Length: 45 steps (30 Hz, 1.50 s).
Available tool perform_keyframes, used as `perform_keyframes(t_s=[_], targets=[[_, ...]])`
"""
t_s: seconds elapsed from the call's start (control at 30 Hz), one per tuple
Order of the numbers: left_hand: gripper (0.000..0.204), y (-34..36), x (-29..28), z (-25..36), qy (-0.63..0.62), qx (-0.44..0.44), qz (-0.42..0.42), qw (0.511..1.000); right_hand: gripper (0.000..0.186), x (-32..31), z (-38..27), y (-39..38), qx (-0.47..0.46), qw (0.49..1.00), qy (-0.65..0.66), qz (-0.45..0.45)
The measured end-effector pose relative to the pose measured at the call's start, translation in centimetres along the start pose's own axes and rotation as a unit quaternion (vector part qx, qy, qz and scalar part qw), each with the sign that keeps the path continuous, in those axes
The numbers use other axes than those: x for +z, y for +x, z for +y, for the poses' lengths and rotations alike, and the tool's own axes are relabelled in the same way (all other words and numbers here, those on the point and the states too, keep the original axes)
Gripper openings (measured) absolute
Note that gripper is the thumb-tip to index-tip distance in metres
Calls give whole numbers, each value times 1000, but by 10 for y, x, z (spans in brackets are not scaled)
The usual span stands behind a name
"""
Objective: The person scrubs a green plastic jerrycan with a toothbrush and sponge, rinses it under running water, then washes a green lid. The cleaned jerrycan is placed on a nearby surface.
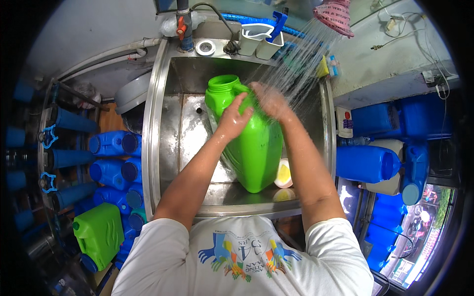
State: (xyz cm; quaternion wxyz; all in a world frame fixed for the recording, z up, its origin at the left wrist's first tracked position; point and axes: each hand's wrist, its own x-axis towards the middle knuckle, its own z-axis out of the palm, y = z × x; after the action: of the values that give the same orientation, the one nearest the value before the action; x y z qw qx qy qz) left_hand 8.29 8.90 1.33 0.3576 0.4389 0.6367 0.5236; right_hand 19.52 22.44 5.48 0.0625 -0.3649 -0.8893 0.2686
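A bright green plastic jug [254,148] leans in the metal sink [192,195], its uncapped threaded mouth toward the far side. My left hand [236,118] lies against the jug's upper side by the handle, with the thumb and a finger stretched apart; its other fingers are partly hidden. On the other side of the handle, my right hand [270,102] is at the jug's shoulder, wet and smeared by motion and spray, so its grip is unclear. Water streams onto it from a shower outlet wrapped in pink printed material [335,18].
A yellow-and-white round item [283,175] sits beside the jug. White holders [256,39] and a red-handled valve [181,28] line the sink's far edge. Blue containers [111,171] and another green jug [100,237] are at left; a blue container [368,164] lies at right.
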Motion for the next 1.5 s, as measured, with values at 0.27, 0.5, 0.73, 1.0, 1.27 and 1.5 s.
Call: perform_keyframes(t_s=[0.27,0.5,0.73,1.0,1.27,1.5], targets=[[48,-84,2,-27,240,175,-16,955,44,22,14,-62,187,970,74,-135],[76,-44,-92,-196,-9,-273,190,943,32,-20,16,-185,76,948,305,50],[69,-28,-101,-177,-408,-263,136,864,24,-84,30,-165,156,942,276,107],[49,-70,-89,-159,-513,-295,173,787,45,-103,22,-175,-20,990,93,106],[44,-20,-96,-60,-363,-99,122,918,43,12,137,-245,233,854,363,290],[53,42,-48,115,180,154,92,967,40,157,141,-226,386,738,527,168]])
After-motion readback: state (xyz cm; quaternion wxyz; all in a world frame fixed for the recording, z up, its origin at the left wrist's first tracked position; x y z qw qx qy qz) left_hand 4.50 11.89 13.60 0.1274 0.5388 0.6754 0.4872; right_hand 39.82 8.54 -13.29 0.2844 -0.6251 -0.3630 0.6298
